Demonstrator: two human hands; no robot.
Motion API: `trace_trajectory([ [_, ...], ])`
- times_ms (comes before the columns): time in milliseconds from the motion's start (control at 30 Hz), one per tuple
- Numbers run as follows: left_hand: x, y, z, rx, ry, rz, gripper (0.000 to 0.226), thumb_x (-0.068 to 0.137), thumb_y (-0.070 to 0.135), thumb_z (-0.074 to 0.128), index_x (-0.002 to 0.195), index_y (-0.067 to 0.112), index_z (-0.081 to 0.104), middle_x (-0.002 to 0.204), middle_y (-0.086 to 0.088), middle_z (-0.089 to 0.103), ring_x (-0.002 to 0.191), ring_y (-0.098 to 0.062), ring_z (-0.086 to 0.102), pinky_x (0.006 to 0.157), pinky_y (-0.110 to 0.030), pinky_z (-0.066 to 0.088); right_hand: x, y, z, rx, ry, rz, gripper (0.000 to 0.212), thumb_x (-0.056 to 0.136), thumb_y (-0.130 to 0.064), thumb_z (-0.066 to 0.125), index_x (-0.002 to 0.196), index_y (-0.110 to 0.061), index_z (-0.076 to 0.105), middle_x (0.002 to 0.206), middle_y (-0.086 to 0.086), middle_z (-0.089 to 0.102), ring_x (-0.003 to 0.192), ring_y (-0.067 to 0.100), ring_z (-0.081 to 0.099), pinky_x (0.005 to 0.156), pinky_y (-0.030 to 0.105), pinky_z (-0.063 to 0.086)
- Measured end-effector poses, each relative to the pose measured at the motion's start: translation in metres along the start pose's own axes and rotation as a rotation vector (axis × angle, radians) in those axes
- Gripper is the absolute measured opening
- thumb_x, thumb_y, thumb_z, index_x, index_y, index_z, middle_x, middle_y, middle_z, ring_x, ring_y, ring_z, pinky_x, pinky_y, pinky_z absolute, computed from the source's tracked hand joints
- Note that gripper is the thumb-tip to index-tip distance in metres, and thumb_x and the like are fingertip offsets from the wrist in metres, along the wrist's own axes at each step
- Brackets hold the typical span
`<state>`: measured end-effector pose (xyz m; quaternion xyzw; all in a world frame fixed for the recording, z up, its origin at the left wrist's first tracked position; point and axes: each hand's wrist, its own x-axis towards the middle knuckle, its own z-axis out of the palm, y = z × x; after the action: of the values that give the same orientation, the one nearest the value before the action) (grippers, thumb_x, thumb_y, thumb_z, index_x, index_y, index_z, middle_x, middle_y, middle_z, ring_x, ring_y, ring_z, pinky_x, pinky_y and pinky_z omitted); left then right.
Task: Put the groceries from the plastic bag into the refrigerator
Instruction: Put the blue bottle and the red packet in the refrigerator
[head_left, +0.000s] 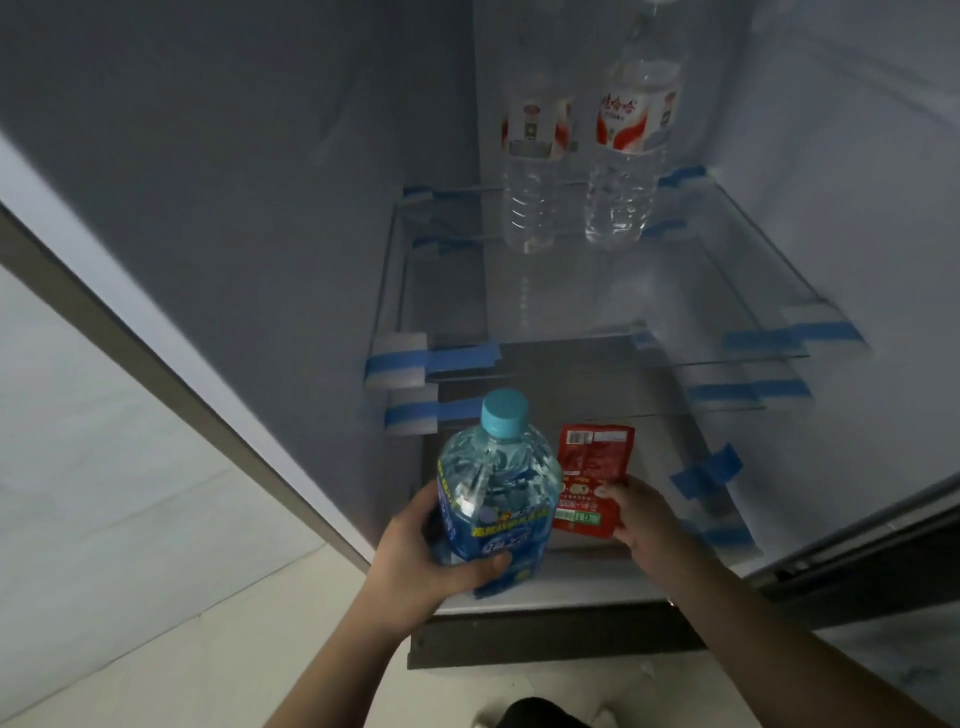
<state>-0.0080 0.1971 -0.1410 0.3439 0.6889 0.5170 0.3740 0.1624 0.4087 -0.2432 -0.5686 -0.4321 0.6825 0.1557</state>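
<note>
My left hand (415, 551) wraps clear blue-labelled, blue-capped bottle (493, 488), upright at lowest refrigerator shelf (571, 582) front edge. Right hand (641, 512) pinches flat red pouch (589, 478) just beside. Risk: bottle tips off edge if set short; pouch slips.

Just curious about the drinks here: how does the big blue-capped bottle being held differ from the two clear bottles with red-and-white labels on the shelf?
The blue-capped bottle is squat, blue-labelled and gripped by the left hand; the two clear bottles are slimmer, red-and-white labelled and stand free on the glass shelf. All are upright clear plastic.
</note>
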Motion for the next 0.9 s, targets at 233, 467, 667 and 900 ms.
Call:
trace_trajectory([
  [233,-0.004,0.006,0.001,-0.049,0.090,-0.025,0.065,0.057,0.025,0.088,0.114,0.010,0.061,0.110,-0.004,0.074,0.104,-0.022,0.069,0.093,-0.047,0.055,0.028,-0.016,0.025,-0.292,-0.050,-0.208,0.019,0.083,0.000,0.062,0.097,-0.010,0.068,0.089,0.006,0.073,0.081,0.018,0.069,0.065,0.024,0.049],
  [467,-0.009,0.010,-0.001,-0.117,0.164,-0.018,0.069,0.054,0.025,0.088,0.115,0.010,0.061,0.110,-0.006,0.074,0.103,-0.024,0.070,0.088,-0.040,0.057,0.052,-0.027,0.048,-0.313,-0.119,-0.217,0.012,0.086,-0.008,0.060,0.087,-0.012,0.072,0.080,0.004,0.076,0.078,0.024,0.073,0.076,0.037,0.057],
  [667,-0.011,0.011,0.002,-0.155,0.176,-0.021,0.068,0.054,0.023,0.088,0.115,0.009,0.061,0.110,-0.008,0.074,0.103,-0.026,0.070,0.086,-0.039,0.057,0.047,-0.035,0.055,-0.377,-0.150,-0.329,0.018,0.092,-0.011,0.055,0.087,-0.013,0.072,0.079,0.005,0.076,0.070,0.018,0.074,0.068,0.031,0.057],
  [900,-0.010,0.013,0.001,-0.162,0.158,-0.029,0.070,0.055,0.023,0.088,0.116,0.008,0.060,0.111,-0.009,0.073,0.105,-0.027,0.069,0.087,-0.040,0.057,0.057,-0.023,0.055,-0.409,-0.177,-0.333,0.019,0.090,-0.036,0.056,0.101,-0.025,0.067,0.087,-0.003,0.076,0.075,0.014,0.074,0.078,0.043,0.059],
])
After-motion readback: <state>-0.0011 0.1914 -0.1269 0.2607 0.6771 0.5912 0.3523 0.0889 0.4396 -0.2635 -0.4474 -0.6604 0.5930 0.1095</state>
